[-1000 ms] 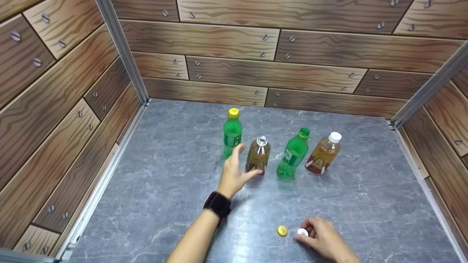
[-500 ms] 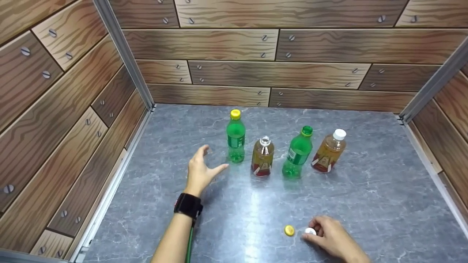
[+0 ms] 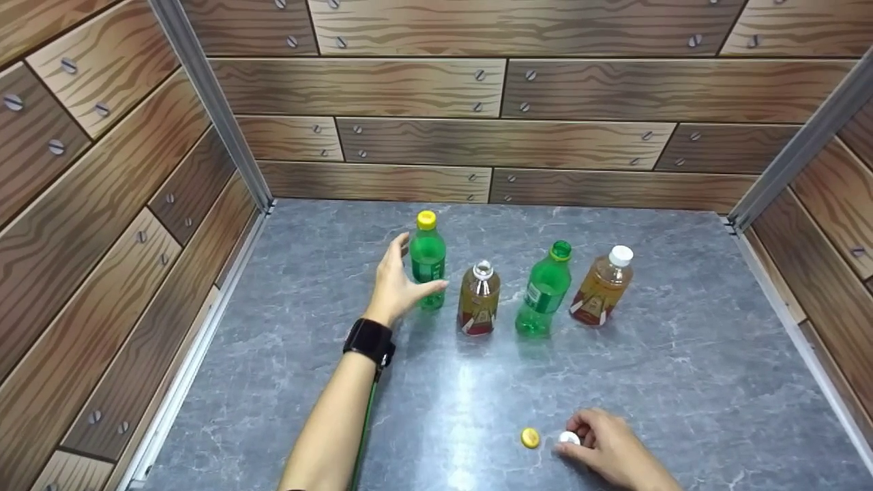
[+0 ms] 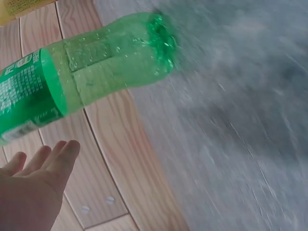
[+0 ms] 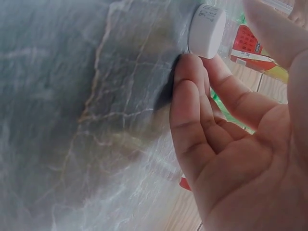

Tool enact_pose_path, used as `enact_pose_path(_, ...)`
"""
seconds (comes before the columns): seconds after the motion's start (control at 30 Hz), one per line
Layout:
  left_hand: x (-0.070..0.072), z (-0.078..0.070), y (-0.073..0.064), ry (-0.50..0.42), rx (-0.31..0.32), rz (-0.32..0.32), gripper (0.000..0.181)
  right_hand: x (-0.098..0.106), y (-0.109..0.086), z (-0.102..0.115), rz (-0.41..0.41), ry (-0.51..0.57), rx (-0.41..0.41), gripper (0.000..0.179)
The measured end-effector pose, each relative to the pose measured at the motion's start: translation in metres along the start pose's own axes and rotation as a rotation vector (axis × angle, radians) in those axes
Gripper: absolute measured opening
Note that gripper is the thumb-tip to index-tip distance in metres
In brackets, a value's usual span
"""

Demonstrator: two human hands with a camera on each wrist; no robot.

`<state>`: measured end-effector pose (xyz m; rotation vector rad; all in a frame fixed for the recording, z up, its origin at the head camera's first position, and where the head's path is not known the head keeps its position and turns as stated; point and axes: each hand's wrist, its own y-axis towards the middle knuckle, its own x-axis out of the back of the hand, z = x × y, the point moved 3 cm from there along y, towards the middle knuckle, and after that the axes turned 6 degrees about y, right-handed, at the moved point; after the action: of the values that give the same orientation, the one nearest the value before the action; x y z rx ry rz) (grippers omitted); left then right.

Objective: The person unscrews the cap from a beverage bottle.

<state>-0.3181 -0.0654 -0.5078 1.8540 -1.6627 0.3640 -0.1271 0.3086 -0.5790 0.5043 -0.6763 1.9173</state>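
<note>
My left hand (image 3: pixel 399 290) is at the green bottle (image 3: pixel 427 256) with the yellow cap, thumb and fingers spread wide on its near left side. In the left wrist view a gap shows between the fingers (image 4: pixel 57 161) and that upright bottle. Down at the front right, my right hand (image 3: pixel 607 443) pinches a white bottle cap (image 3: pixel 569 440) close over the table. The right wrist view has this cap (image 5: pixel 208 31) at the fingertips. A yellow cap (image 3: pixel 530 438) lies just left of the right hand.
Right of the yellow-capped bottle stand an uncapped brown drink bottle (image 3: pixel 479 300), an uncapped green bottle (image 3: pixel 545 290) and a brown drink bottle with a white cap (image 3: pixel 602 286). Wood-patterned walls (image 3: pixel 368 85) enclose the grey marbled table (image 3: pixel 286 327).
My left hand first moved left, away from the uncapped brown drink bottle, then forward and right to the yellow-capped green bottle. My right hand stays in place with the white cap.
</note>
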Motion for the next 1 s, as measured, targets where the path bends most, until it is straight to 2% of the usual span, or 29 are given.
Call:
enact_pose_path(0.17, -0.005, -0.005, 0.010, -0.036, -0.012, -0.019, 0.111, 0.000, -0.001, 0.002, -0.006, 0.010, 0.017, 0.034)
enact_pose_path(0.3, -0.008, -0.008, 0.015, -0.046, -0.019, -0.036, 0.109, -0.001, 0.000, 0.003, -0.005, 0.012, -0.004, 0.034)
enact_pose_path(0.57, -0.015, -0.004, 0.016, -0.091, -0.017, -0.051, 0.084, -0.001, -0.001, 0.002, -0.014, 0.011, -0.002, 0.034)
enact_pose_path(0.67, -0.016, -0.003, 0.014, -0.098, -0.018, -0.047, 0.081, -0.001, -0.001, 0.001, -0.015, 0.013, -0.006, 0.034)
enact_pose_path(0.83, -0.009, -0.004, 0.001, -0.098, -0.032, -0.041, 0.080, -0.002, -0.001, 0.001, -0.020, -0.004, -0.030, 0.035)
enact_pose_path(1.0, 0.002, -0.005, -0.027, -0.100, -0.035, -0.024, 0.082, -0.003, -0.001, 0.002, -0.014, -0.019, -0.072, 0.036)
